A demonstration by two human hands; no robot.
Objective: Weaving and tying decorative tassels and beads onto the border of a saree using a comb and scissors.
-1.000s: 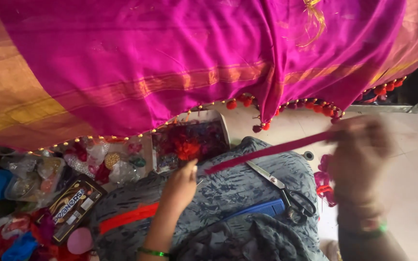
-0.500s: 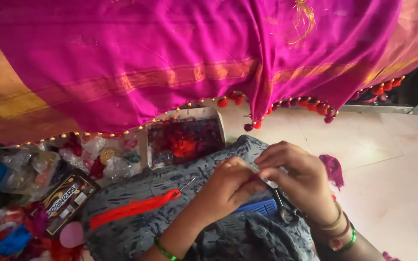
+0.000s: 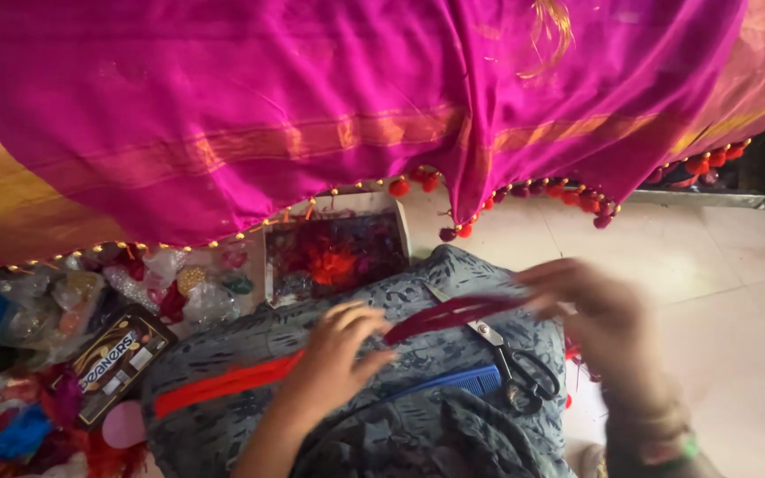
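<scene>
Lying at lower left on the floor, a flat dark rectangular packet [image 3: 117, 358] with gold trim and pale lettering, beside clear plastic bags [image 3: 55, 296] of trimmings, near an open white-rimmed box [image 3: 336, 257] of red material.

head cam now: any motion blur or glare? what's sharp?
Head view: right hand is smeared by motion blur, wrist included; left hand is only slightly soft. Scissors, blue comb and the magenta cloth read sharp. Soft daylight, a mild bright patch on the floor tiles, no hard shadows.
</scene>
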